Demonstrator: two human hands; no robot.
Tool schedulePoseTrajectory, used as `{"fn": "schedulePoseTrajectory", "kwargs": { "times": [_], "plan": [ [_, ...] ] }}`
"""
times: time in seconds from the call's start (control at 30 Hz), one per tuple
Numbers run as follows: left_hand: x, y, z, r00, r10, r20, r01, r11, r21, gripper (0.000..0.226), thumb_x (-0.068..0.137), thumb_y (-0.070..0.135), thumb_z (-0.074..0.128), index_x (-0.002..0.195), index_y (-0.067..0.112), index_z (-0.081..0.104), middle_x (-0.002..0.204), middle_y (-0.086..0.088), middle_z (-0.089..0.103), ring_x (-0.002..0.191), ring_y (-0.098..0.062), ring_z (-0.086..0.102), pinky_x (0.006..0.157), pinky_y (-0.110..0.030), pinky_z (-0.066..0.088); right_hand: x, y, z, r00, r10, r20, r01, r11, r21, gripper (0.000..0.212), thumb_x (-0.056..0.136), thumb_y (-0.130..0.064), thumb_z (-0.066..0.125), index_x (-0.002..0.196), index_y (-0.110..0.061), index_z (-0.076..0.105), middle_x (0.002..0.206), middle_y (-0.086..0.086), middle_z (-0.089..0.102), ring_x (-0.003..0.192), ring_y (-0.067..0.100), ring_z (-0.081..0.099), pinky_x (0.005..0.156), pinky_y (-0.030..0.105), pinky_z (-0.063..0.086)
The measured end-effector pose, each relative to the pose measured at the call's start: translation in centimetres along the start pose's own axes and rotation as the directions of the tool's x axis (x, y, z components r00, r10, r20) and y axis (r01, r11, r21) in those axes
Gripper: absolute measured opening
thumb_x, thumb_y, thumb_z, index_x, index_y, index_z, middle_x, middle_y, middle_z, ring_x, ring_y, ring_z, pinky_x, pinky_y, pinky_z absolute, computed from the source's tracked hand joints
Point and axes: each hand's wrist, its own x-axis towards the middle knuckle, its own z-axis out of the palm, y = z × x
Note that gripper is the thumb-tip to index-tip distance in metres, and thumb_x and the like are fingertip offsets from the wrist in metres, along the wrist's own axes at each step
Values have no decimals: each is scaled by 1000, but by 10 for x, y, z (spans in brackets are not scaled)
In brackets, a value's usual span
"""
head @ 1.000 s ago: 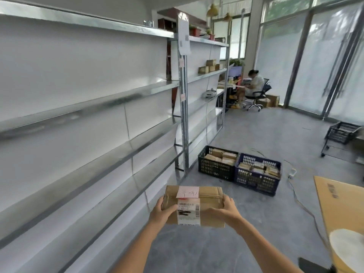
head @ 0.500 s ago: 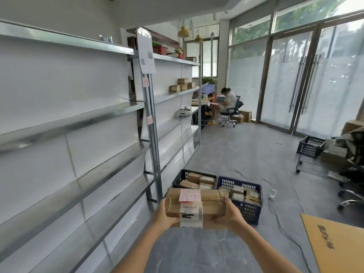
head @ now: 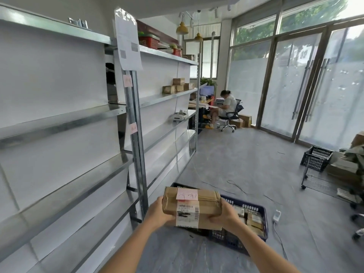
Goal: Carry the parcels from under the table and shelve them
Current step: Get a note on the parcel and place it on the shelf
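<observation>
I carry a brown cardboard parcel with a pink note and a white barcode label in front of me, low in the view. My left hand grips its left end and my right hand grips its right end, fingers curled under it. A long metal shelf unit with white back panels runs along my left. A few small parcels sit on a further shelf bay.
Right behind the parcel, blue and black crates of parcels stand on the floor. A cable and plug lie to their right. A wire cart stands at right. A person sits at a desk at the far end.
I have walked forward along the shelves: the crates are now right below the parcel and the upright post is close on my left. Both hands keep their hold on the parcel.
</observation>
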Motion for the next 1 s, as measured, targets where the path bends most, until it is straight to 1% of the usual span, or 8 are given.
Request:
{"fn": "schedulePoseTrajectory", "kwargs": {
  "times": [0.2,0.37,0.53,0.63,0.7,0.8,0.87,1.0],
  "plan": [
    [109,12,-6,999,-18,-33,19,1000,22,71,59,31,84,120,18,49,108,5,66,97,-11,60,83,-25,50,115,-31,-20,998,35,54,-39,996,74,51,67,-5,72,111,-20,50,124,5,54,104,16,50,97,28,45],
    [193,25,-13,997,-38,-74,39,999,20,52,58,36,83,97,34,48,85,21,56,91,-10,59,65,-11,38,208,-56,-37,991,-116,72,117,993,-11,66,67,-16,75,126,-17,44,118,0,56,99,12,49,81,21,41],
    [280,39,-22,979,-61,-196,62,998,-1,62,57,44,84,104,28,46,95,13,58,83,-3,54,64,-12,39,313,-94,-58,966,-223,130,221,975,31,62,74,-10,71,128,-13,41,118,5,54,96,12,46,78,21,40],
    [324,46,-35,963,-112,-245,113,994,-11,60,61,38,83,109,24,50,97,11,61,91,-9,60,79,-22,50,367,-125,-68,940,-298,168,316,944,-95,67,72,-12,73,130,-11,40,116,7,56,104,19,52,82,26,46],
    [349,49,-47,948,-133,-289,134,991,-16,57,64,36,82,111,23,52,100,7,65,95,-12,62,84,-28,53,401,-148,-70,921,-337,196,358,930,-81,66,72,-13,75,129,-10,41,121,11,56,104,19,52,82,25,44],
    [378,49,-70,911,-199,-360,189,980,-64,53,66,32,82,104,26,45,97,8,60,95,-13,60,73,-19,47,440,-184,-64,900,-371,227,391,919,-49,67,69,-15,76,127,-9,43,118,10,56,97,15,46,79,23,40],
    [396,48,-91,893,-227,-387,226,973,-49,52,68,27,81,103,25,44,99,5,60,92,-13,57,68,-16,42,462,-208,-53,884,-395,249,421,905,-57,67,68,-18,75,126,-9,43,117,9,56,99,17,50,82,25,45],
    [432,54,-159,823,-210,-528,234,972,-21,63,64,30,82,116,19,48,106,1,63,89,-14,54,78,-26,44,507,-278,-30,819,-516,252,538,843,-23,80,62,-28,79,129,-9,41,120,9,57,109,24,54,86,31,48]
  ]
}}
